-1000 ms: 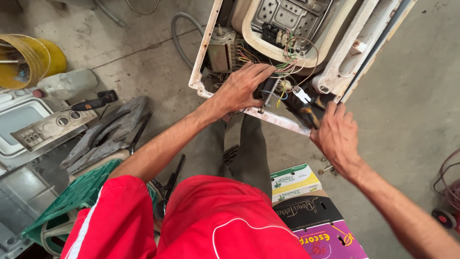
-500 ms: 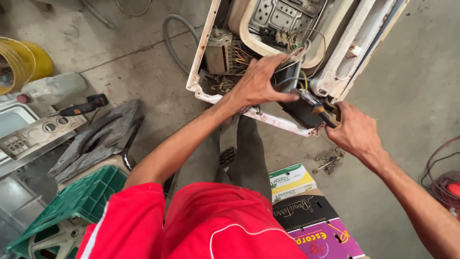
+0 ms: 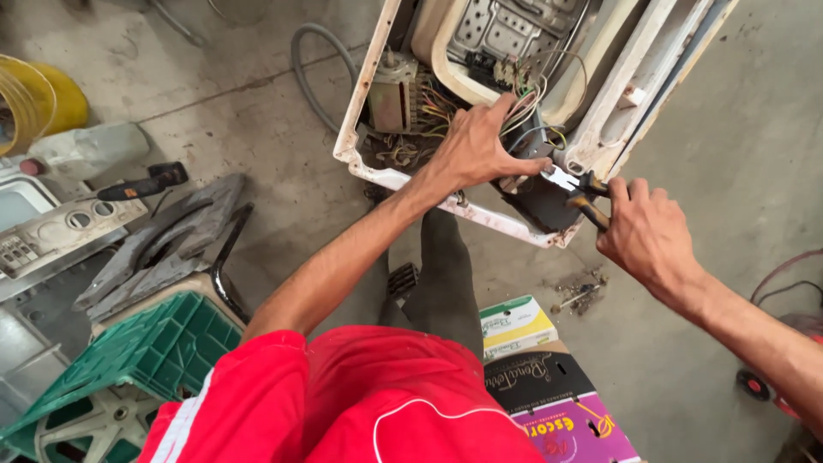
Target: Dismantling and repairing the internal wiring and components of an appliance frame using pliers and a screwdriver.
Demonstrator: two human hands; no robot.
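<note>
Nearest the camera, below the red shirt, flat cardboard boxes in purple, black and yellow-green lie on the concrete floor, with a green plastic crate off to the left beside grey plastic panels.

Further out, the right hand is clenched around the orange-and-black handles of a pair of pliers. The tool's long axis runs on a slant from the hand at lower right up to the left, and its metal nose points into the lower right corner of the white, opened appliance casing, where it meets a dark block-like part. Whether the nose is closed on a wire or only on the part's edge cannot be told.

The left hand reaches into the casing with its fingers spread, pressing on that dark part and the bundle of coloured wires just above it; it steadies rather than encloses anything.

As a judgement, the work is midway: the casing already lies open on its side with its wiring, a boxy metal component and a pale inner tub exposed, yet the dark part sits in its corner with wires attached, so freeing it looks unfinished. Beyond, a grey hose loops over the floor.
</note>
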